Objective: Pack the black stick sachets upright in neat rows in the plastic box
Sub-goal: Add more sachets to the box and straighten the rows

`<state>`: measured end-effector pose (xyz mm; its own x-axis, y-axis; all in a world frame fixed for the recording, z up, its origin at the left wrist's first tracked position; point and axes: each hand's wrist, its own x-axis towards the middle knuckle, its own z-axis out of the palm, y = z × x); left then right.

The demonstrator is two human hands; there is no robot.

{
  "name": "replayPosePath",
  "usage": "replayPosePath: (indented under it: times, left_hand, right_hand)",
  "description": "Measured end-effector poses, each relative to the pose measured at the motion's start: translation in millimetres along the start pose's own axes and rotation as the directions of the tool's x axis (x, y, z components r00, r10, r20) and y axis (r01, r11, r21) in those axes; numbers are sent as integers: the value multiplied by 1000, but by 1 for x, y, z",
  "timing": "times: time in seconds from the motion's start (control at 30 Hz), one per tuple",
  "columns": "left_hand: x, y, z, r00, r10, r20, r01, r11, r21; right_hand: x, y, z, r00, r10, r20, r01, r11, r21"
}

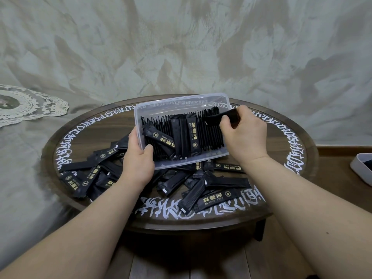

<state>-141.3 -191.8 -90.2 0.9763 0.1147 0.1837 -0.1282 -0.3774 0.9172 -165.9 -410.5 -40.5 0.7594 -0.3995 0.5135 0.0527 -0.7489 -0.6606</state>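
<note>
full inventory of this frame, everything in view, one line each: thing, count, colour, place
plastic box: one, clear, tilted toward the camera over the table's middle
sachets in box: many, black, standing in a row, a few loose ones lying across its front
loose sachets: a pile, black with gold print, on the table under and in front of the box
held sachet: one, black, over the box's right end
round table: one, dark wood with white lettering round the rim
lace doily: one, cream, far left
tray: one, white, right edge, partly cut off
left hand: grips the box's left rim
right hand: pinches the held sachet
</note>
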Motion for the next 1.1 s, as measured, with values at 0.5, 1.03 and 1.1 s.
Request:
replayPosePath:
  times: [0.5,1.03,1.1]
  left_hand:
    - [1,-3,2,1000,20,-8,-20,999,-25]
    - [1,-1,2,999,39,14,-39,999,-1]
    - [1,-2,1,999,35,21,-35,999,-5]
  right_hand:
    - [2,3,31,978,5,210,28,988,-152]
    - [4,11,55,965,48,257,25,961,-275]
    - [2,12,54,963,37,266,23,976,-217]
